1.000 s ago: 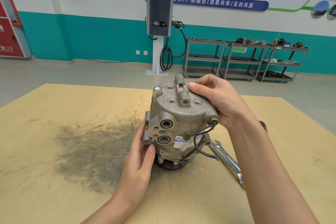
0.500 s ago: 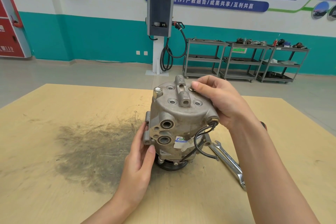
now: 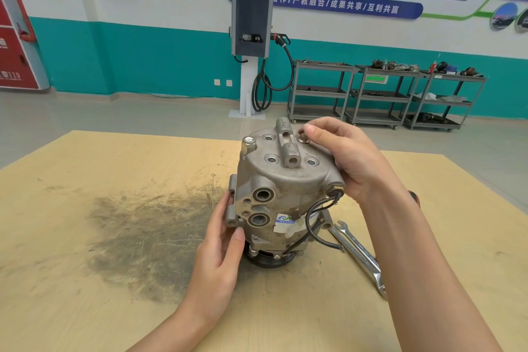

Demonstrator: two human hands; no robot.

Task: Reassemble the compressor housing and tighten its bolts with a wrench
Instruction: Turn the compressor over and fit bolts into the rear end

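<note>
On a wooden table [image 3: 85,294], the left hand [image 3: 220,254] rests with relaxed fingers against the upright compressor housing [image 3: 283,188]. The right hand [image 3: 345,160] drapes over its top, fingertips pinching a bolt [image 3: 303,138] there. A wrench [image 3: 360,254] lies just right of the housing.

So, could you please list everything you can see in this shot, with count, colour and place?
compressor: one, grey metal, upright at table centre
bolt: one, dull metal, seated on the compressor's top, far right
fitting: one, silver, top left rim
cable: one, black, hanging off the compressor's right side
wrench: one, silver, flat on the table right of the compressor
table: one, tan wood with a dark smear
charging unit: one, grey, by the far wall
carts: three, grey, along the wall
left hand: steadies the compressor's left side
right hand: fingertips at the bolt
</note>
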